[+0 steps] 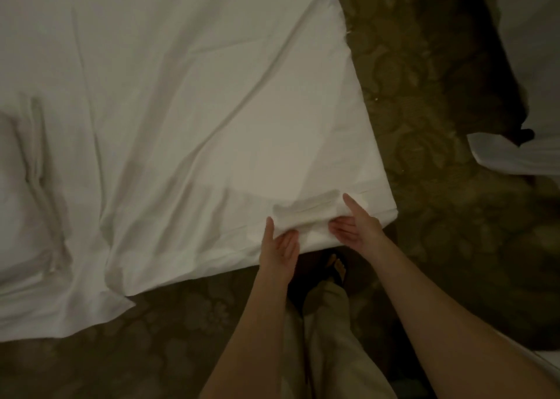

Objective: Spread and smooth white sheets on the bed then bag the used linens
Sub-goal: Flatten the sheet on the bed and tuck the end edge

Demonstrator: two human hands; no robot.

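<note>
A white sheet (188, 101) lies creased over the bed, with its near edge hanging toward the carpet. Close to the bed's near right corner, both of my hands hold a small raised fold of that edge. My left hand (280, 244) pinches the fold with the thumb on top and the fingers beneath. A little to the right, my right hand (354, 225) pinches it the same way. The fabric between the two hands is bunched into a short ridge.
Green patterned carpet (430, 125) surrounds the bed. Bunched white linen (24, 192) lies at the left, spilling to the floor. Another white cloth (515, 156) lies at the right edge. My feet (335, 266) and pale trousers stand against the bed edge.
</note>
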